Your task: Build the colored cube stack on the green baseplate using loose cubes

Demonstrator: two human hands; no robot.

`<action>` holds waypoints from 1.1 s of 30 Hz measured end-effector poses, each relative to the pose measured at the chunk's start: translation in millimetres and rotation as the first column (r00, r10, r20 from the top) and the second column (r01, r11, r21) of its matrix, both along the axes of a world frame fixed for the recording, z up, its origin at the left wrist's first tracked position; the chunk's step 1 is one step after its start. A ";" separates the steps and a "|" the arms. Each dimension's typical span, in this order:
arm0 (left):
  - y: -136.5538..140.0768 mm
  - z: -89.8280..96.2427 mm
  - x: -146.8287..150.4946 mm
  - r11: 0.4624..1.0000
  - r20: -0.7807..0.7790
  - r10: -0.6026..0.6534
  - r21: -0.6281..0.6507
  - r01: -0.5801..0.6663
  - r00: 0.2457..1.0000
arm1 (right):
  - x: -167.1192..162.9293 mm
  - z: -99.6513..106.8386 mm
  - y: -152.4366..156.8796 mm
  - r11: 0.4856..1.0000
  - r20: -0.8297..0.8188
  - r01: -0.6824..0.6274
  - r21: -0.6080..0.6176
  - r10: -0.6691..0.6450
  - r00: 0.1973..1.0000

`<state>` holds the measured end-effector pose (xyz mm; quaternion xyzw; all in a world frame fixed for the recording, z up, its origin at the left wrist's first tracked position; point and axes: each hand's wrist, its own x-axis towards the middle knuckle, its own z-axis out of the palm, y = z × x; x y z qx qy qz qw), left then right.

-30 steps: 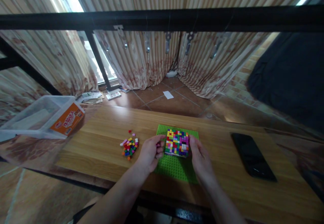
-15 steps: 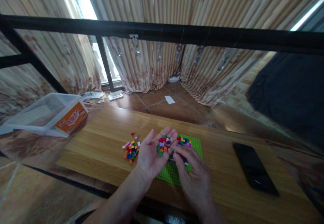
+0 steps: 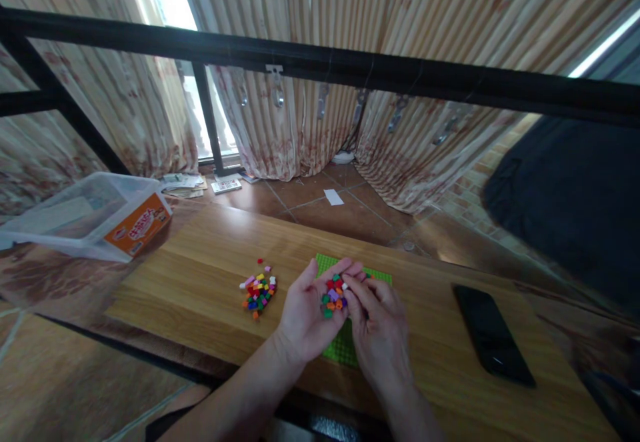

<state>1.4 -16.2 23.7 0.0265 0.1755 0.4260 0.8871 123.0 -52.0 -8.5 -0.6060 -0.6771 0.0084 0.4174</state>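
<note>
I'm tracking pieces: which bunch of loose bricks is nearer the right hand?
The bunch in the upturned left hand, beside the right hand; the other bunch lies apart on the wooden tabletop.

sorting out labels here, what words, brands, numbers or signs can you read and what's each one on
Orange label on the clear plastic bin: large characters, apparently Chinese, too blurred to quote surely.
White printed item on the floor: too small to read.
Paper pile: too small to read.
</note>
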 end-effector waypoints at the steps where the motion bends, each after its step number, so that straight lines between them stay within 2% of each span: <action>1: -0.1 -0.1 0.1 1.000 -0.002 0.000 0.000 0.000 1.000 | -0.1 0.3 0.2 1.000 0.009 0.003 0.000 -0.003 1.000; 9: -0.5 -2.1 1.2 1.000 0.018 -0.027 0.004 0.027 0.999 | 1.6 4.4 -2.4 1.000 -0.058 0.020 0.002 -0.020 0.998; 12: -0.4 -1.6 0.6 0.998 0.006 -0.054 0.015 0.053 0.999 | 2.1 8.0 -5.2 0.999 -0.081 -0.041 0.007 0.041 0.996; 17: -0.4 -1.8 -1.1 0.996 -0.044 -0.082 0.036 0.084 0.996 | 0.3 14.5 -8.1 0.978 -0.005 -0.205 -0.041 0.205 0.979; 25: 0.2 -6.5 0.3 0.997 -0.090 -0.080 -0.020 0.079 0.993 | 0.8 10.1 -2.5 0.957 0.078 -0.246 -0.156 0.260 0.962; 30: -0.1 -5.2 1.5 0.995 -0.086 -0.092 -0.035 0.090 0.992 | -2.1 9.4 -0.7 0.964 -0.004 -0.235 -0.127 0.237 0.972; 33: -0.1 -1.2 1.5 0.996 -0.066 -0.076 -0.055 0.072 0.995 | -1.4 14.9 -4.2 0.971 -0.139 -0.223 -0.082 0.211 0.968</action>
